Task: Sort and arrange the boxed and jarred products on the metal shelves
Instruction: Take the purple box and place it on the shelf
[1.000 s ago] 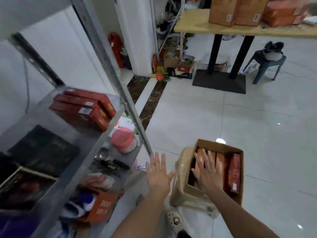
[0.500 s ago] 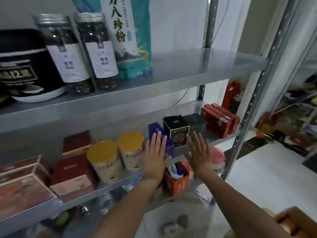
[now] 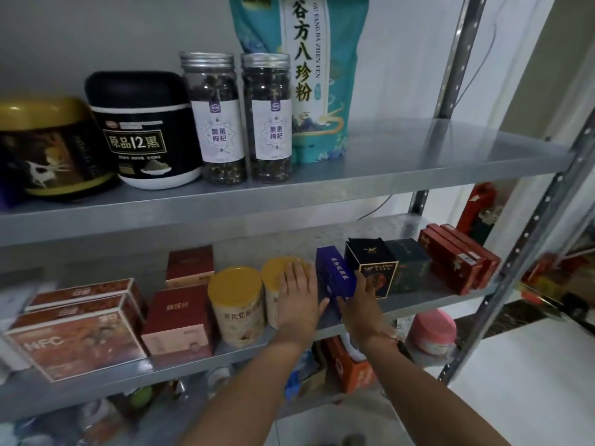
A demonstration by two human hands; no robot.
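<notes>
Although neither hand holds anything, both are up at the middle shelf [image 3: 418,304] in the centre of the frame. The left hand [image 3: 297,297] lies flat, fingers straight and together, in front of the second of two cans [image 3: 236,304]. The right hand [image 3: 360,304], likewise flat and released, reaches to the lower front of the purple box [image 3: 335,275], just beside the black box [image 3: 370,268]. Whether either palm actually presses its item I cannot tell.

Much of the sorting looks done. On the top shelf [image 3: 418,156], from upper left to upper centre, a gold tub [image 3: 48,146], a black tub [image 3: 141,130], two jars [image 3: 214,117] and a teal pouch [image 3: 309,75] stand upright in one row, labels forward. The middle shelf is grouped by kind: flat cartons [image 3: 77,333] at lower left, then maroon boxes [image 3: 178,320] and the cans. Next come the purple box, the black box and a dark box [image 3: 409,262], with red boxes [image 3: 457,259] at centre right.

What seems left is tidying, not placing — the purple box sits at an angle to its neighbours, and the boxes beside it are not squared to the shelf edge. Straightening that cluster is probably the step in hand.

The bottom shelf looks least finished — an orange box [image 3: 347,365], a pink jar [image 3: 434,333] and blurred items lie there in no clear order.
</notes>
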